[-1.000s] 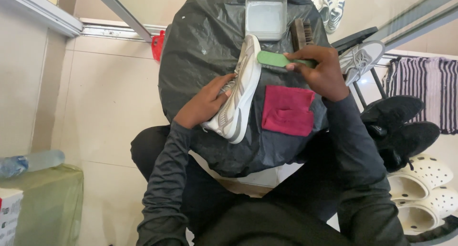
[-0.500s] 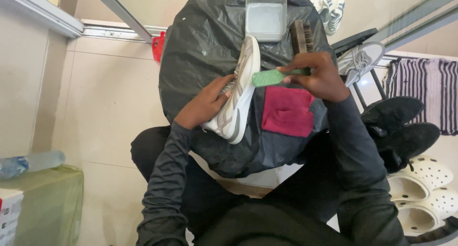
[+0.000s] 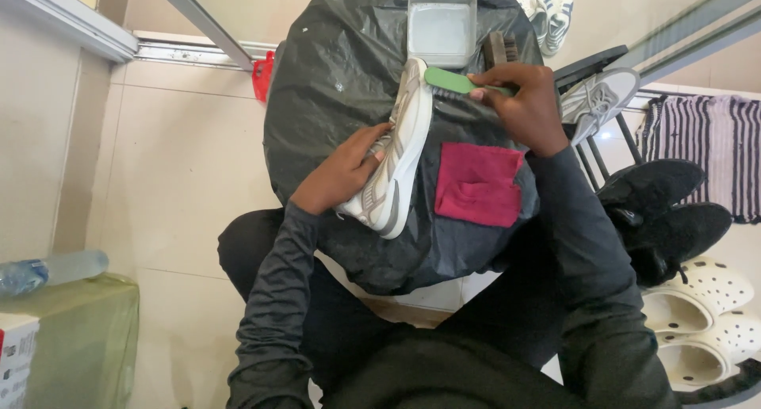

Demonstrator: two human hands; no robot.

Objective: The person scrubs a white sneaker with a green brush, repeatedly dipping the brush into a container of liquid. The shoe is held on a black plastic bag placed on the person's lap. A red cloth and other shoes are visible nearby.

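A grey and white sneaker (image 3: 399,151) stands on its side, sole to the right, on a table covered with black plastic sheet (image 3: 333,68). My left hand (image 3: 341,171) grips the sneaker from the left, fingers inside its opening. My right hand (image 3: 523,104) holds a green-handled brush (image 3: 448,80), whose head touches the sole near the toe end. A folded magenta cloth (image 3: 479,183) lies on the sheet just right of the sneaker.
A grey rectangular tub of water (image 3: 441,24) and a brown wooden brush (image 3: 499,48) sit at the table's far edge. Right of me are a rack with a grey sneaker (image 3: 598,100), black shoes (image 3: 666,211) and white clogs (image 3: 701,314). A plastic bottle (image 3: 47,270) lies at left.
My right hand has carried the green brush along the sole, first toward me and then back toward the toe end. The sneaker and left hand stay put.
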